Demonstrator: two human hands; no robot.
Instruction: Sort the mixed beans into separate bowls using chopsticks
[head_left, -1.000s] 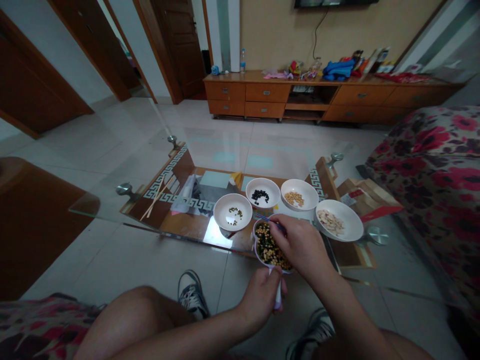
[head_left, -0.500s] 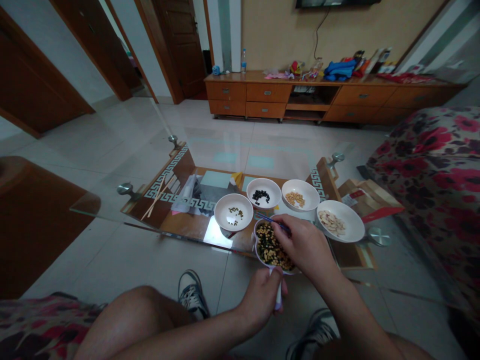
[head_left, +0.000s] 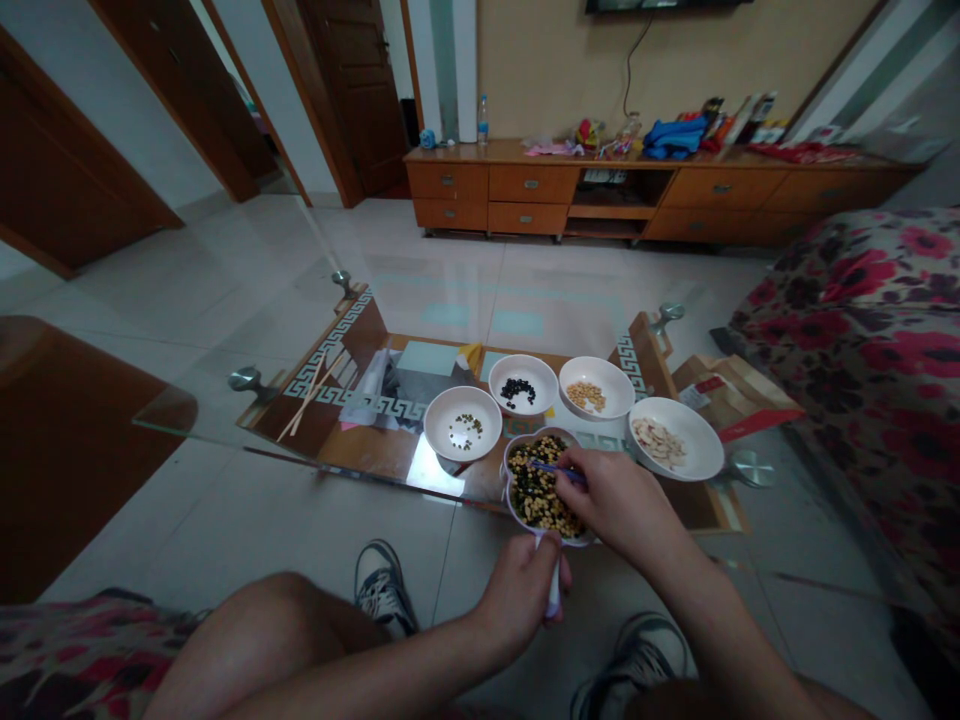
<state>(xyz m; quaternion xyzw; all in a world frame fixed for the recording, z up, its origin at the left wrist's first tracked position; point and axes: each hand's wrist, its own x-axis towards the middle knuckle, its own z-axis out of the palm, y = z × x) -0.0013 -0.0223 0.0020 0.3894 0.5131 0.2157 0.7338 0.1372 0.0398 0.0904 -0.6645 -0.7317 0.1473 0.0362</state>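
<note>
My left hand (head_left: pixel 517 600) is shut on the white handle (head_left: pixel 554 590) of a lobed white dish (head_left: pixel 513 510) heaped with mixed green, dark and yellow beans (head_left: pixel 536 495). My right hand (head_left: pixel 619 505) pinches thin blue chopsticks (head_left: pixel 562 470), their tips over the beans. Past the dish stand several white bowls: green beans in one (head_left: pixel 439 430), black beans in another (head_left: pixel 547 385), yellow beans in a third (head_left: pixel 619 385). Nearest my right hand, a fourth bowl (head_left: pixel 705 450) holds pale slices.
The bowls stand on a glass-topped table (head_left: pixel 187 425) with wooden chopsticks (head_left: pixel 311 405) and a plastic bag (head_left: pixel 367 390) on its lower shelf. A cardboard box (head_left: pixel 731 395) and a floral sofa (head_left: pixel 847 370) lie to the right. A cluttered wooden cabinet (head_left: pixel 525 185) stands beyond.
My right hand has moved slightly right and down, bringing the blue chopsticks further over the beans. More of the dish's far rim now shows. My left hand keeps its hold on the handle.
</note>
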